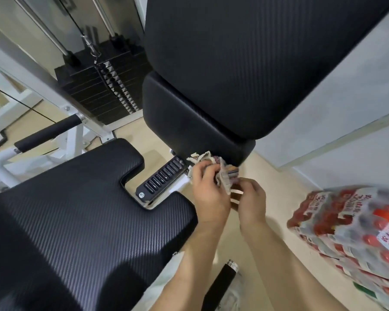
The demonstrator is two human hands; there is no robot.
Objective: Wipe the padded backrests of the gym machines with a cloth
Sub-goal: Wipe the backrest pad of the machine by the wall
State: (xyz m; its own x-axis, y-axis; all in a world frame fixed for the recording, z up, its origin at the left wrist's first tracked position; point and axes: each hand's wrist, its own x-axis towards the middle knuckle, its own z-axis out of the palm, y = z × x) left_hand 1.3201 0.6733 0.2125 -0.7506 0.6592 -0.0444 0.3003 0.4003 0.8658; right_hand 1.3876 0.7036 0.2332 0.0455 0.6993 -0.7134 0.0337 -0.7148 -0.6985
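Left hand [208,194] and right hand [250,198] are curled round the bunched cloth [225,173] beneath the backrest [256,63]; wiping is judged not yet begun.

Your left hand [208,194] and right hand [252,198] are bare, and so are both forearms, down to the frame's edge between 5 and 6 o'clock. The only clothing that shows is an off-white garment [166,277] at 6 o'clock, beside your left forearm. It is soft and creased, and its kind is unclear.
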